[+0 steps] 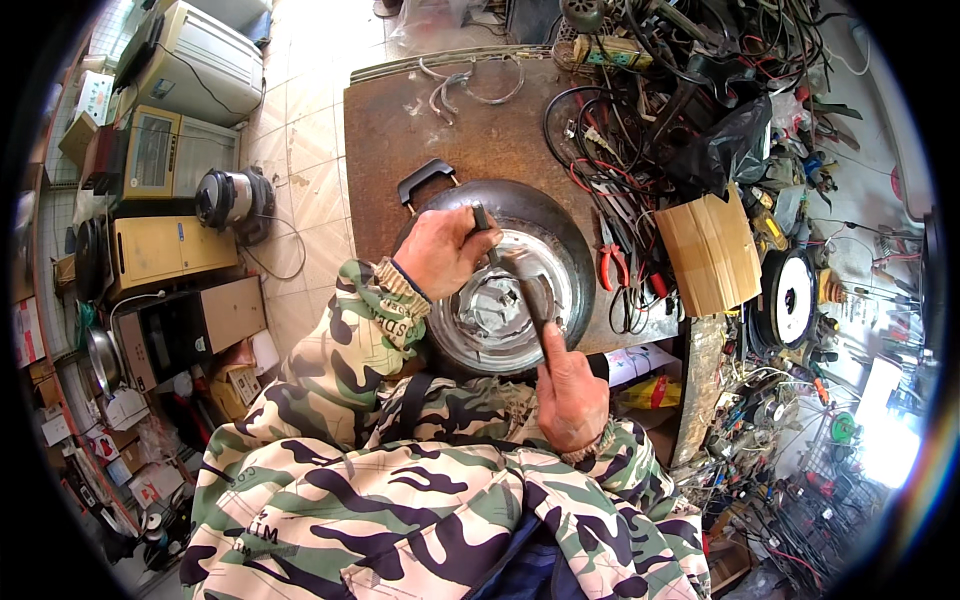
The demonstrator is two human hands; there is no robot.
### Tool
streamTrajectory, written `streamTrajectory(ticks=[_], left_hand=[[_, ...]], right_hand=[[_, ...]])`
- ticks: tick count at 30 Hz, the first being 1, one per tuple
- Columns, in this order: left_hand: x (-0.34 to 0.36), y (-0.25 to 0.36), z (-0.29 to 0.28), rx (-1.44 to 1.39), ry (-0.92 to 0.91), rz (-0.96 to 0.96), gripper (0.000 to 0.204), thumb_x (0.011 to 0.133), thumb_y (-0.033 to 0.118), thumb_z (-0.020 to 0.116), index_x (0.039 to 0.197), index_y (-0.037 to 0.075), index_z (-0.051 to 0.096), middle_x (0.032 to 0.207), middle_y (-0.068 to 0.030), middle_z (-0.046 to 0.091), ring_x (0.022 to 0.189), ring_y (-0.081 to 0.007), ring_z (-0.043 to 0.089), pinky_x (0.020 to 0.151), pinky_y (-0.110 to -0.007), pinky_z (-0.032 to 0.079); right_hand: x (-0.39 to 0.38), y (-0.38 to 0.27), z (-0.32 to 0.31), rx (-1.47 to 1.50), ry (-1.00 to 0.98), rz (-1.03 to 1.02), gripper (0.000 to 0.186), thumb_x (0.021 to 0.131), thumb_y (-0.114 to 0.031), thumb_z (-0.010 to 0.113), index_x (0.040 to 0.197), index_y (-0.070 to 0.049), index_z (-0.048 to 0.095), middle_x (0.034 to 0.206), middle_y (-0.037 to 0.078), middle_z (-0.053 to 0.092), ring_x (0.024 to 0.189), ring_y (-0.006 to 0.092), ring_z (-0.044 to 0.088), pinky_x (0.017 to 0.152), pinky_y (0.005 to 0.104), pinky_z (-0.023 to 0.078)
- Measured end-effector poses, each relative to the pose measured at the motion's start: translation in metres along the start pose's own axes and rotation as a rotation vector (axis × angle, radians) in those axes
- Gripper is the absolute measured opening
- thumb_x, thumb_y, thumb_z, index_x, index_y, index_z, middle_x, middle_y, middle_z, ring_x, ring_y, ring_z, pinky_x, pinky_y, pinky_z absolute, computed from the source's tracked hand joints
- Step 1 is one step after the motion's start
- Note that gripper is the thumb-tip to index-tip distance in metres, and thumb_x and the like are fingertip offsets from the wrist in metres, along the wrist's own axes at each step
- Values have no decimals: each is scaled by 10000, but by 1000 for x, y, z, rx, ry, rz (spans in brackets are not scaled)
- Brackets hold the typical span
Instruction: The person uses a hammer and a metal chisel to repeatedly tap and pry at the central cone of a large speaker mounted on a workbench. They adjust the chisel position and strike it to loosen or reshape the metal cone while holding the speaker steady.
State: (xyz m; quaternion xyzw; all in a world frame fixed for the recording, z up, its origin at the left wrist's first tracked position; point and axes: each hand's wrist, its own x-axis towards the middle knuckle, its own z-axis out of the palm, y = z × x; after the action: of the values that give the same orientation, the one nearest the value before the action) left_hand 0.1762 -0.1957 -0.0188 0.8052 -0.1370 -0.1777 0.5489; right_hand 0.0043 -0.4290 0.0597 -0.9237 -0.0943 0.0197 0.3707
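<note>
On the workbench sits a dark round pan (565, 235) with a black side handle (425, 180) and a scuffed silver centre. A long dark metal tool (535, 292) slants across that centre; its exact kind is unclear. My left hand (445, 250) is closed round a dark shaft at the tool's upper end, over the pan's left side. Around its lower end, near the pan's right front rim, my right hand (570, 400) is closed, with the thumb laid along it. Whether both hands hold one piece or two, I cannot tell.
Red-handled pliers (612, 262) lie right of the pan beside a cardboard piece (708, 250). Tangled cables (600, 135) and tools crowd the bench's right side. Bent metal bands (465, 85) lie on the rusty bench top (385, 130). Left on the floor stands a round cooker (232, 200).
</note>
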Motion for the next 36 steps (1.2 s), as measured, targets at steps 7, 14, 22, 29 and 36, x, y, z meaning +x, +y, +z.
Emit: streamTrajectory(ticks=[7,14,22,29,36], left_hand=[[7,27,-7,155,-27,47,153,1031,155,711,1028,2,700,780,-133,689,708,-245,696,683,-376,553],[4,15,-9,155,6,129,166,1042,178,705,1026,13,701,768,-120,677,677,-243,663,661,-376,541],[6,18,-8,120,-3,93,172,1042,181,703,1042,9,705,784,-113,694,699,-215,674,670,-372,540],[7,16,-7,129,1,47,175,1044,192,700,1038,17,700,777,-119,695,712,-232,698,678,-378,549],[4,20,-6,122,-1,20,163,1043,181,701,1037,19,702,785,-123,697,714,-228,697,677,-379,549]], right_hand=[[1,5,9,-41,-80,-18,819,878,-1,718,1647,-143,472,857,128,575,604,344,642,543,475,540],[5,-5,4,-51,-145,-17,774,907,19,712,1635,-84,471,865,157,597,646,372,637,580,480,532],[12,-10,0,-87,-170,-14,749,908,52,705,1618,-49,487,841,166,604,661,360,642,579,475,523],[5,-1,9,-126,-157,-42,808,882,-27,718,1645,-129,473,887,126,596,597,339,635,531,465,541],[1,-1,10,-122,-147,-21,804,882,-17,710,1642,-133,475,891,131,598,600,350,639,538,471,540]])
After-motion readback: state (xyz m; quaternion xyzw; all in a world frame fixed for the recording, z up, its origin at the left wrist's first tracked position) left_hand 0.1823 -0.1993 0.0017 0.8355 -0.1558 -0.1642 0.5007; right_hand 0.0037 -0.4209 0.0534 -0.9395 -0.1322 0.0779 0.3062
